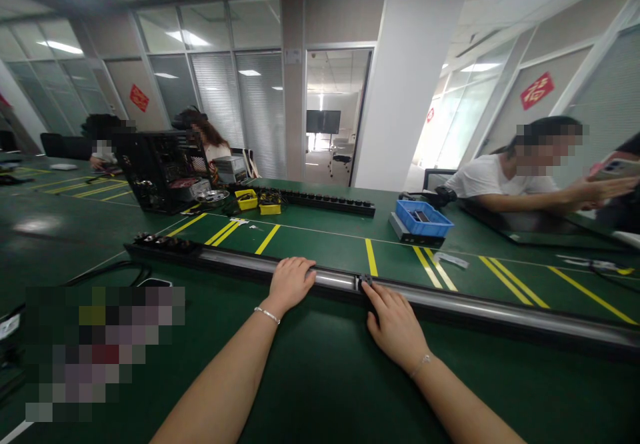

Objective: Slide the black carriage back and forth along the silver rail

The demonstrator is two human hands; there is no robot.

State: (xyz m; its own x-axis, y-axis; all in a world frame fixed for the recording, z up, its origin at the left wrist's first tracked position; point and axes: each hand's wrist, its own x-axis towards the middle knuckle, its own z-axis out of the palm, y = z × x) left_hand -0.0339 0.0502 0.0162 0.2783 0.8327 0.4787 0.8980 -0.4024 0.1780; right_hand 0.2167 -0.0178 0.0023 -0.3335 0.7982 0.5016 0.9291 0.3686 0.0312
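Observation:
A long black rail (480, 305) with a shiny metallic channel runs across the green table in front of me. My left hand (291, 285) lies over it, left of the middle, fingers bent across the far edge; the undersides of those fingers are hidden. To the right, my right hand (399, 324) reaches in from the near side. Its index fingertip touches a small black block (367, 279) seated in the channel, while the thumb stays apart. Several black parts (167, 242) sit in a row at the rail's left end.
Beyond the rail stand an open black computer case (163, 171), yellow trays (271, 205), another dark rail with parts (325, 203) and a blue bin (424, 217) on a grey box. Yellow tape strips (371, 257) mark the table. Cables (120, 271) lie left; people sit around.

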